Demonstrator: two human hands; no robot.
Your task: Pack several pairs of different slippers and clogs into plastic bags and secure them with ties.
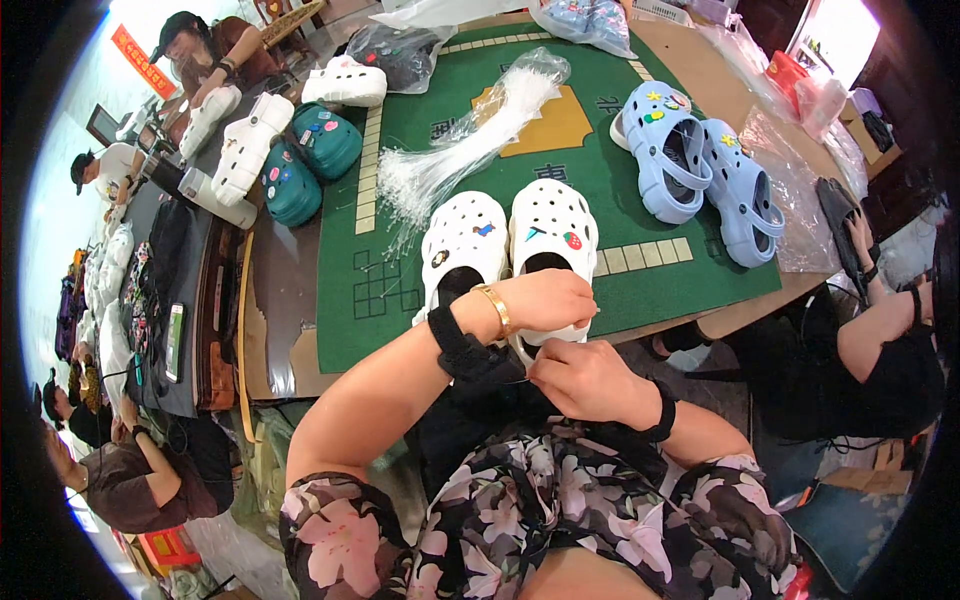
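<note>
Two white clogs stand side by side at the table's near edge, toes pointing away. The left clog (464, 236) has small charms on its toe, and the right clog (552, 222) bears a strawberry charm among others. My left hand (546, 300) reaches across the right clog's opening, its fingers closed at that clog's right side. Just below, at the heel end, my right hand (597, 382) is closed in a pinch. What either hand's fingertips hold is too small or hidden to tell. A bundle of thin white plastic ties (470, 135) lies beyond the clogs, partly in a clear bag.
Light blue clogs (655, 150) stand to the right on the green mat (340, 330). Teal clogs (325, 140) and further white clogs (250, 145) sit at the left. A bagged pair (590, 25) lies at the back. Other people work at the left and right.
</note>
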